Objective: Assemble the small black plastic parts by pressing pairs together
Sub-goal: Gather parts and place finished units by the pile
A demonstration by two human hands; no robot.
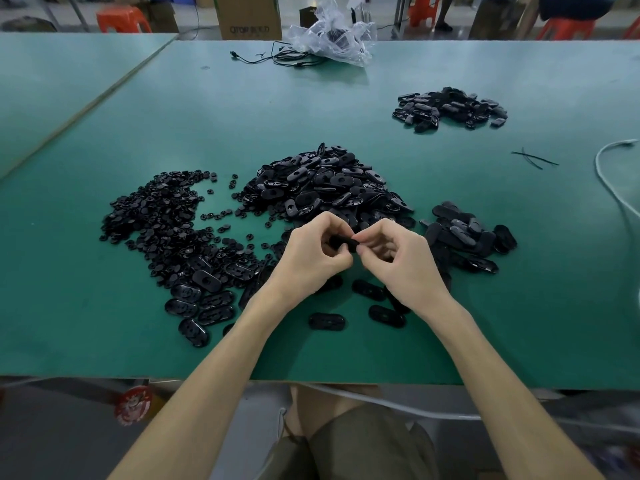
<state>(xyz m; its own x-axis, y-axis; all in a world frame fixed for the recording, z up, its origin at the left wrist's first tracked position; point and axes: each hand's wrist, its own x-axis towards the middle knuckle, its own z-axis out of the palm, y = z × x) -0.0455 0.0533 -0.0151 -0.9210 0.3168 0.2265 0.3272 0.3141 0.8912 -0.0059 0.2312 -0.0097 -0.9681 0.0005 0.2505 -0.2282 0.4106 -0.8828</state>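
Olive-green shorts (363,445) at 6 o'clock, two bare forearms reaching toward 12 over the green table mat (86,323). Left hand (311,252) and right hand (398,258) meet fingertip to fingertip. Both pinch one small black oval plastic part (343,242) between them, thumbs below, fingers curled over it. Heap of black oval shells (325,185) just beyond the hands at 12 o'clock. Spread of small black round pieces (162,220) at 9 o'clock. Smaller stack of black oval pieces (467,237) at 3 o'clock. Separate black pile (450,107) well apart at 1 o'clock. Loose single oval shells (327,321) under the wrists.
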